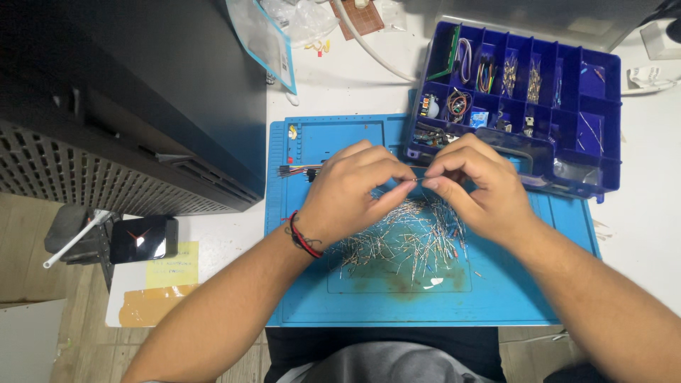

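Black equipment casing [142, 92] filled the left of the view, a small black device [143, 239] on the white tabletop [340, 85] below it. Blue work mat [305, 284] next. Left hand [344, 191], dark cord at the wrist, pinched narrow on one end of a small resistor [416, 181]. Its long axis lay left to right, level between the two pinches. Right hand [482, 184] pinched the other end, equally close. Component sat above a loose heap of resistors [408, 237] spread on the mat, apart from it. Blue compartment box [518, 99] stood just beyond the right hand, open, holding wires and small parts.
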